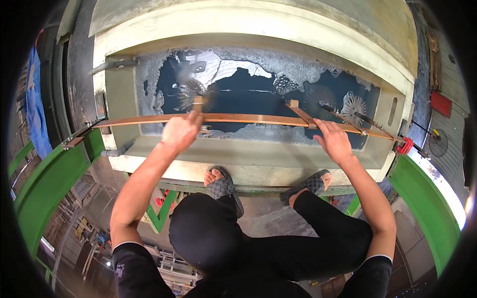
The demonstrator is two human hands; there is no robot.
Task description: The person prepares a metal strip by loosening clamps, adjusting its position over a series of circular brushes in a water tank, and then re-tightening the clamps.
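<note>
A long copper bar [238,118] spans a tank of dark liquid [238,104] with foam on it. My left hand [181,133] is closed around a flat copper hanger [198,101] at the bar. Just beyond it, a round part with radial fins [194,92] is smeared by motion at the liquid's surface. My right hand [334,141] has its fingers closed on a second copper hanger [301,114], where that crosses the bar. Beside it, one pale finned disc [354,108] shows clearly at the surface and another finned disc [319,97] looks dim under the liquid.
A broad cream rim [248,22] surrounds the tank; my sandalled feet [223,187] are on its near edge. Red clamps [405,146] grip the bar's right end. Green beams [59,176] flank both sides. Grey pipes [117,65] enter at the tank's left.
</note>
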